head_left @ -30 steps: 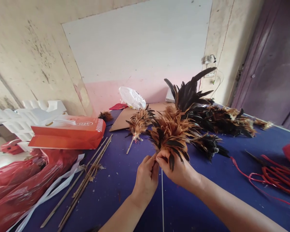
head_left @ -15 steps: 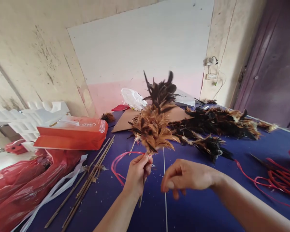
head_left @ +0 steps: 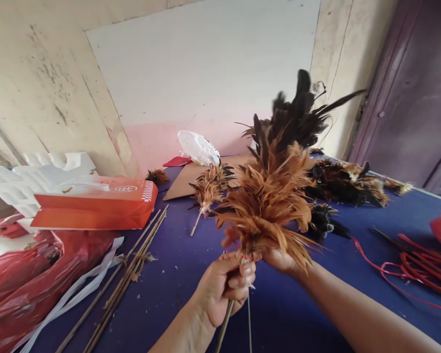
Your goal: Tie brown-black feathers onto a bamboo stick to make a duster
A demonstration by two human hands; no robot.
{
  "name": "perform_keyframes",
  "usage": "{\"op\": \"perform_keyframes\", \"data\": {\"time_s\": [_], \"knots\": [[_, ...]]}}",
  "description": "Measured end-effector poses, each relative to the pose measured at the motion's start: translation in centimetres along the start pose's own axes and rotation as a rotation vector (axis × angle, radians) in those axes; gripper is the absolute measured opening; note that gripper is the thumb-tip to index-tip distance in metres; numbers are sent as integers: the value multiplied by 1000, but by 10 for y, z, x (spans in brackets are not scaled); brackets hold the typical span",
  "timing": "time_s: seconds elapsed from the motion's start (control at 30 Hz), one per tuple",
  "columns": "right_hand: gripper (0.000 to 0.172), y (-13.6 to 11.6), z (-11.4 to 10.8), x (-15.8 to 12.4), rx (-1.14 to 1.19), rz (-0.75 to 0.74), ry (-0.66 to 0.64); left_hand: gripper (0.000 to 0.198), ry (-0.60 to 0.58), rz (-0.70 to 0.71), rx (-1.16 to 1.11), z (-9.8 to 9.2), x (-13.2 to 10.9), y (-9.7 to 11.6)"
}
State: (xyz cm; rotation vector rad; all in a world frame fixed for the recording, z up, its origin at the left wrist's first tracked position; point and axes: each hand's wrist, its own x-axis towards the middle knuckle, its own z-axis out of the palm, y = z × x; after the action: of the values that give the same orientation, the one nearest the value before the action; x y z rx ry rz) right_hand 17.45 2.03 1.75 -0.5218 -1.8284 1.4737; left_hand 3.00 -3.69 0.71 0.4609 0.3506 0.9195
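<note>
My left hand (head_left: 222, 287) is closed around the base of a feather duster (head_left: 272, 196), where the stick meets the feathers. The duster has rust-brown feathers below and long black ones at its top, and it tilts up to the right. Its thin stick (head_left: 225, 326) comes out below my fist. My right hand (head_left: 279, 260) is at the duster's base, mostly behind the brown feathers. Blurred fingertips show on the feathers' left side, but their grip is hidden. A bit of red string shows at the binding beside my left fingers.
A smaller feather duster (head_left: 209, 189) lies behind on cardboard (head_left: 182, 181). Dark feather bundles (head_left: 349, 181) are at the right, near red twine (head_left: 419, 269). Several thin sticks (head_left: 132, 274), an orange bag (head_left: 95, 206) and red plastic (head_left: 51, 274) occupy the left of the blue table (head_left: 161, 309).
The duster has come closer and shifted right with my left hand. My right hand has moved in from the right to behind the feathers. The red string loop on the table no longer shows.
</note>
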Motion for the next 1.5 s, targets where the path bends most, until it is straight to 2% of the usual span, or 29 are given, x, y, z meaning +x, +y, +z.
{"op": "perform_keyframes", "data": {"time_s": [0.07,0.13,0.2,0.43,0.63,0.97,1.17,1.27,1.37,1.43,1.5], "knots": [[17,-1,-1,-2,-69,25,20,10,10,3,6,-1,0,1],[14,1,-2,-3,-153,19,95,8,69,49,12,-4,0,4],[18,5,-3,-3,-198,-9,156,9,150,109,32,-7,1,8],[12,19,2,3,-162,-68,330,13,391,289,208,-14,11,6],[18,24,6,5,-221,163,433,24,443,386,293,-16,14,4],[17,14,8,1,-127,230,413,25,477,451,363,-15,14,4],[18,13,10,1,-147,190,411,27,503,503,468,-17,14,3],[20,17,7,-1,-73,255,318,27,507,522,495,-19,13,5],[26,27,-6,-4,51,430,120,26,537,550,417,-22,12,12],[30,34,-24,-4,-135,530,86,25,545,586,350,-25,11,19],[32,38,-49,-1,-475,548,199,23,547,611,305,-28,11,26]]}}
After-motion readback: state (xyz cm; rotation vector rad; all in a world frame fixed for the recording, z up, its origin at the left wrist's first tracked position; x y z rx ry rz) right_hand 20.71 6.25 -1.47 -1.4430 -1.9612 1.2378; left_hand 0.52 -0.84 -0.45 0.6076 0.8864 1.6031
